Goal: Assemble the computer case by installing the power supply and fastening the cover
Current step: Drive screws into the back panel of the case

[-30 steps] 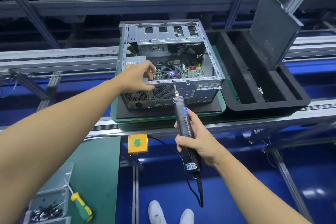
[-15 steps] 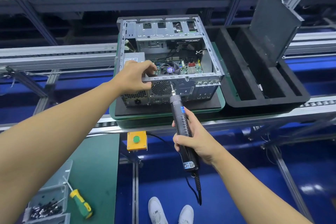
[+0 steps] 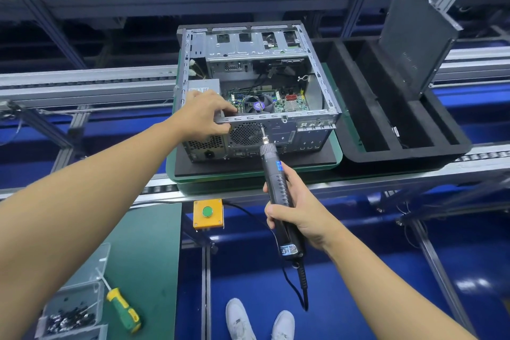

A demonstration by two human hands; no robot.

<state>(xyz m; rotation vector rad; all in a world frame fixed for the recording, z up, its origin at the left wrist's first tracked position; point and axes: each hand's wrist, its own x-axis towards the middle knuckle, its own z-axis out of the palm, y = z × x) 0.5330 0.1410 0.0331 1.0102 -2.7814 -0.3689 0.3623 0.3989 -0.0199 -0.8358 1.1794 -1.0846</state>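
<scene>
Open grey metal computer case (image 3: 248, 47) sits on green pallet (image 3: 248, 182) on conveyor line. Inside, at its near-left corner: grey power supply box (image 3: 204, 87).

Left hand (image 3: 205, 116) pinches case's near top rail.

Right hand (image 3: 298, 212) wraps black electric screwdriver (image 3: 276, 176), bit at case's rear panel; contact too small to judge.

Right of case: black foam tray (image 3: 400, 156) holds tilted dark cover panel (image 3: 414, 36).

Near-left of case, well apart: clear plastic bin (image 3: 82, 288) of dark screws (image 3: 69, 320), cut off by the frame edge.

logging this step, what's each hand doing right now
left hand: grips the computer case at its near top edge
right hand: holds the electric screwdriver
</scene>
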